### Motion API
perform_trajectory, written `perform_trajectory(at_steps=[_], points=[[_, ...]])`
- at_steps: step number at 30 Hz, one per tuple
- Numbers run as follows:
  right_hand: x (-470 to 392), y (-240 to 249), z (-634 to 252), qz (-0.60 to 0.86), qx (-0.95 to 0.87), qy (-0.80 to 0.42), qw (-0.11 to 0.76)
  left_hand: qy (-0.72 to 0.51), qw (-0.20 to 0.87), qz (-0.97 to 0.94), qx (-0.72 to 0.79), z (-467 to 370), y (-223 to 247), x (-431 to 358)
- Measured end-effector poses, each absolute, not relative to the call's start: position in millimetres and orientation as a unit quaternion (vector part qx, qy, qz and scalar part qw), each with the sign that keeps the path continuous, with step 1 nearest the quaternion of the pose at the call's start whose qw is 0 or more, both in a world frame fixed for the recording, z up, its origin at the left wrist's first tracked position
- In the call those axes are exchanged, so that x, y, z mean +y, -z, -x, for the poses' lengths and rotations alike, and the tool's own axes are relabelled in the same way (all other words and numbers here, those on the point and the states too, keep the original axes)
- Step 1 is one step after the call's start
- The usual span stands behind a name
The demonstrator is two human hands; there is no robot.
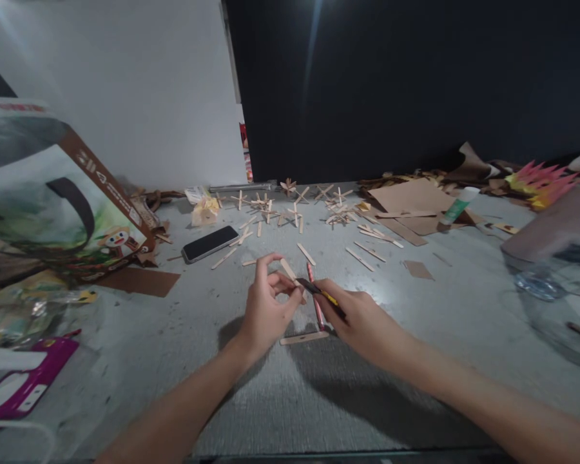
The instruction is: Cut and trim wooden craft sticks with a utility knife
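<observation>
My left hand (269, 303) pinches a popsicle stick (289, 270) between its fingers, tilted above the table. In my right hand (350, 312) is a utility knife (327, 297) with a yellow and black handle. Its dark blade end meets the stick near my left fingertips; how deep it sits in the wood I cannot tell. Beneath the hands lies a red patterned pen-like rod (318, 316), partly hidden by the right hand. Nearer to me, another popsicle stick (303, 338) rests flat, with a small dark mark at its middle.
Crossed and loose popsicle sticks (294, 216) spread across the back. A smartphone (210, 244) lies left of them. Cardboard pieces (406, 196) and a green-white tube (460, 206) are back right. A large printed bag (53, 193) and a purple item (29, 380) stand left; a clear plastic container (555, 316) is right.
</observation>
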State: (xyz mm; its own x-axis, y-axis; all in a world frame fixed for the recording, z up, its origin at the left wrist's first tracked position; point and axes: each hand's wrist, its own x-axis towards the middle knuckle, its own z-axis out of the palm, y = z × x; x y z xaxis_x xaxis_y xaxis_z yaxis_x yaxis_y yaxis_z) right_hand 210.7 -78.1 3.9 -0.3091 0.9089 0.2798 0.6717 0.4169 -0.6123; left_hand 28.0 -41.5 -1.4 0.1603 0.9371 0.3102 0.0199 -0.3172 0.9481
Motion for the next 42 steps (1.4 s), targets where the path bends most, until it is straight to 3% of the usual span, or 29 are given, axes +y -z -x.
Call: perform_trajectory(at_steps=[13,27,42], points=[[-81.7,-5.9,-209.5,0.520,-0.807,-0.121,0.251,-0.480,0.433,-0.644,0.408,-26.5,1.5,-40.9],[-83.7,-2.0,-205.7,0.546,-0.815,-0.110,0.157,-0.422,0.276,-0.731,0.459,-26.0,8.8,-41.0],[-76.5,-4.3,-213.7,0.521,-0.819,-0.146,0.192,-0.416,0.281,-0.744,0.441,-24.0,11.1,-40.0]])
